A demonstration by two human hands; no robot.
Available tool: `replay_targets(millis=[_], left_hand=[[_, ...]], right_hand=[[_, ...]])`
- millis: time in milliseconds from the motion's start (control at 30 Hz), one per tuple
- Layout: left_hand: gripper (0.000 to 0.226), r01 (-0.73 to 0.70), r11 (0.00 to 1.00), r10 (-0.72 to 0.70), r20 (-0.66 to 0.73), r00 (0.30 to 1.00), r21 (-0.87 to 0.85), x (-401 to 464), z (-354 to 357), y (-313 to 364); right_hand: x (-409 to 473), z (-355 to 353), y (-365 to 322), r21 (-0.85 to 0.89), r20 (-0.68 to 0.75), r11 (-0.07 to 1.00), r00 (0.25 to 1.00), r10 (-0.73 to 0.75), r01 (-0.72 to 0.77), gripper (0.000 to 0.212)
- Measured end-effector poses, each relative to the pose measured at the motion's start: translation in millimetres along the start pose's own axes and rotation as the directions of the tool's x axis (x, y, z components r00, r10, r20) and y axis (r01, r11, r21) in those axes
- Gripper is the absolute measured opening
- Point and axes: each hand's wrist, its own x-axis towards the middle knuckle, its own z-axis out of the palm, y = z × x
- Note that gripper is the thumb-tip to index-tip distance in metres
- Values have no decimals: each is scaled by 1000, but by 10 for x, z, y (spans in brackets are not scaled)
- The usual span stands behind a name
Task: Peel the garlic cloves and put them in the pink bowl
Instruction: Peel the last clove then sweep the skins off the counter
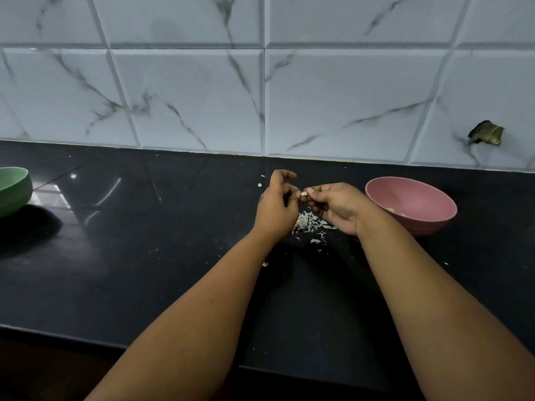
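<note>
up close to the pink bowl [411, 205], a garlic clove [304, 193] sits pinched between both hands: the left hand [276, 206] and the right hand [337, 206] curl their fingertips round it, above a heap of peel scraps [311, 222] on the black bench [144, 256]. pale pieces lie inside the bowl. a green bowl [13, 189] stands well apart, far left of the pink bowl, with bare bench between them.

Grey-veined marble wall tiles [347, 96] fill the upper frame; a glossy black countertop [144, 256] spans below, reflecting light at left.
</note>
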Motion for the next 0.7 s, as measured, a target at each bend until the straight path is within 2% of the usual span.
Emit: replay_targets(millis=[167, 300, 467, 533, 700], left_hand=[[29, -26, 1000, 26, 16, 1000, -1, 8, -5, 17], [27, 22, 996, -23, 0, 1000, -83, 15, -19, 17], [23, 170, 971, -174, -5, 985, -169, 1, -26, 42], [20, 200, 975, -203, -20, 979, -101, 3, -31, 49], [8, 146, 984, -145, -20, 989, 102, -4, -40, -15]], right_hand=[[-6, -53, -33, 277, 87, 937, 977, 196, -212, 18], [3, -91, -25, 341, 191, 893, 952, 240, -294, 17], [-13, -54, -41, 362, 152, 911, 977, 151, -197, 14], [-9, -42, -46, 374, 111, 917, 988, 107, -141, 11], [-21, -21, -48, 330, 69, 943, 997, 23, -44, 13]])
